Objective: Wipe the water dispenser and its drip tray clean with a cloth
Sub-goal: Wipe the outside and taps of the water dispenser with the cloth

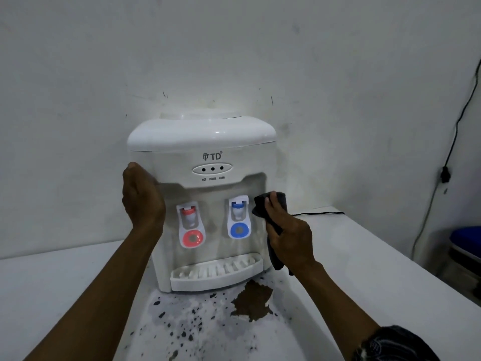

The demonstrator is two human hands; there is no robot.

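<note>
Standing on a white surface (364, 256) against a scuffed pale wall (260, 48), a white water dispenser (203, 142) faces the camera, steadied on one side and wiped on the other. The left hand (143, 196) lies flat against the dispenser's left side, its fingers straight and pressed together, their tips reaching up to just under the lid's edge. The right hand (289, 238) grips a dark cloth (270, 201), the thumb on the cloth's front. It holds the bunched top of the cloth against the right front edge of the dispenser, just beside the blue tap (239, 217). The loose end of the cloth hangs below the hand, beside the dispenser's lower right corner. The red tap (191, 225) sits to the left of the blue one, below three indicator lights (212, 168). The slotted drip tray (216, 272) is in place at the foot of the dispenser, under both taps, with neither hand nor cloth touching it. On the surface in front of the tray lie a brown stain (252, 303) and a scatter of dark specks (187, 329). A black cable (453, 142) runs down the wall at the right.
</note>
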